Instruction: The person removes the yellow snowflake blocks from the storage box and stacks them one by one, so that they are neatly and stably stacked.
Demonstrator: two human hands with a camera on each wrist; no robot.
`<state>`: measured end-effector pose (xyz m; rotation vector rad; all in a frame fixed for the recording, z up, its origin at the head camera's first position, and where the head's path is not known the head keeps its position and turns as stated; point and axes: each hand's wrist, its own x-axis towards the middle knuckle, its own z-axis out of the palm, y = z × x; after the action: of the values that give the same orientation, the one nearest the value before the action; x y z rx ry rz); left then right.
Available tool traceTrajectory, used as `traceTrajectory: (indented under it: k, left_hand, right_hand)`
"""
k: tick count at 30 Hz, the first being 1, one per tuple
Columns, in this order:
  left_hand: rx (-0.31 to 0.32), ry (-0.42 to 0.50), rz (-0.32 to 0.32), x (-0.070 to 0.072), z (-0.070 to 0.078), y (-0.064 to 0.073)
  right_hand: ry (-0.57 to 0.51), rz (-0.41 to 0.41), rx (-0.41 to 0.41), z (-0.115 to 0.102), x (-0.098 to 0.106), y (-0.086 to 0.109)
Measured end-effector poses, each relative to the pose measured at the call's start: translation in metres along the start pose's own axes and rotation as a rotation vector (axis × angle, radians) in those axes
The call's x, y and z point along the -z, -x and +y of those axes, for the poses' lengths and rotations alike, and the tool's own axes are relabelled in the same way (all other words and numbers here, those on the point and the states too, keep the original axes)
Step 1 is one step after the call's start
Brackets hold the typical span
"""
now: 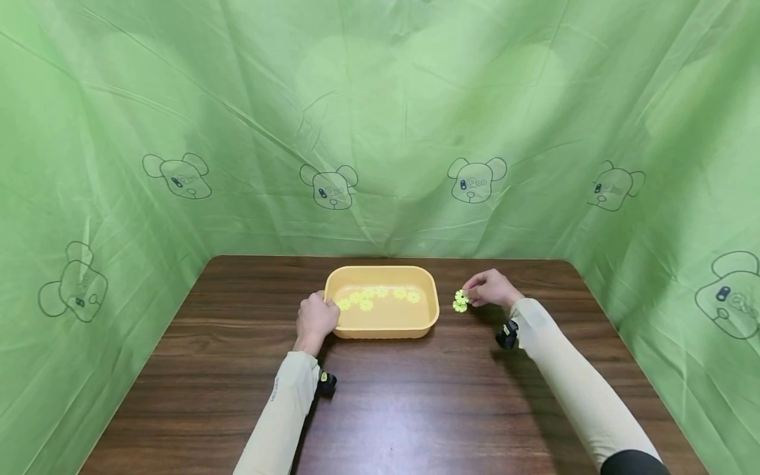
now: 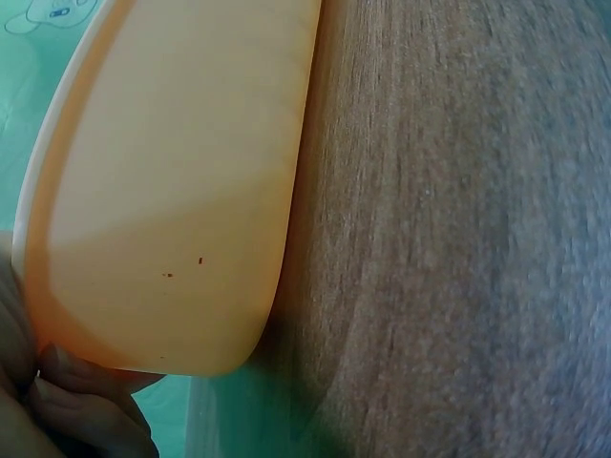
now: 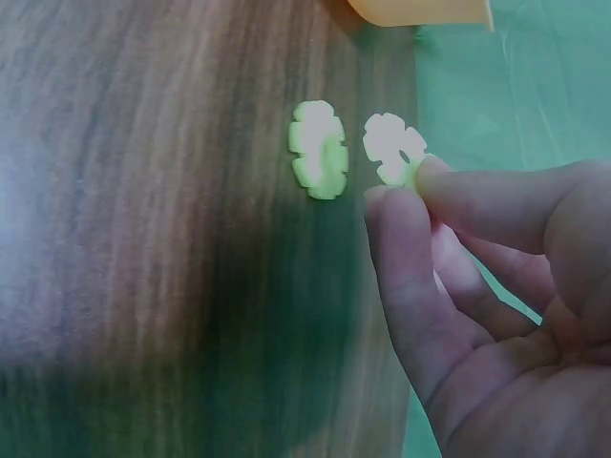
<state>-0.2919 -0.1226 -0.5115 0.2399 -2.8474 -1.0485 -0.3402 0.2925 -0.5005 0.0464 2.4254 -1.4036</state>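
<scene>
A yellow plastic basin (image 1: 380, 333) stands on the table. My left hand (image 1: 316, 318) grips its left rim, and curled fingers (image 2: 91, 405) show at the rim in the left wrist view. Several flower-shaped yellow-green plastic pieces (image 1: 365, 305) lie on the basin's floor. To the right of the basin, my right hand (image 1: 491, 289) pinches one flower-shaped piece (image 3: 387, 143) between thumb and index finger. Another such piece (image 3: 320, 153) lies flat on the tabletop, just beside the pinched one in the right wrist view.
The dark wood-grain table (image 1: 386, 409) ends at a green cloth curtain (image 1: 404, 218) with printed bear heads, which also hangs along both sides. A black wrist camera (image 1: 506, 335) sits on the right wrist, and another (image 1: 326, 382) on the left.
</scene>
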Motion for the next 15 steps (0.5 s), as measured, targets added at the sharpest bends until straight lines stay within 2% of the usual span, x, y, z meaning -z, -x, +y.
traceTrajectory:
  k: [7, 15]
  left_hand:
    - [0.007, 0.001, -0.002, 0.000, 0.000, 0.000]
    - [0.002, -0.003, -0.006, 0.001, 0.001, 0.000]
  right_hand:
    - [0.036, -0.008, -0.016, 0.000, -0.008, 0.004]
    - [0.130, 0.013, -0.015, 0.001, -0.012, 0.005]
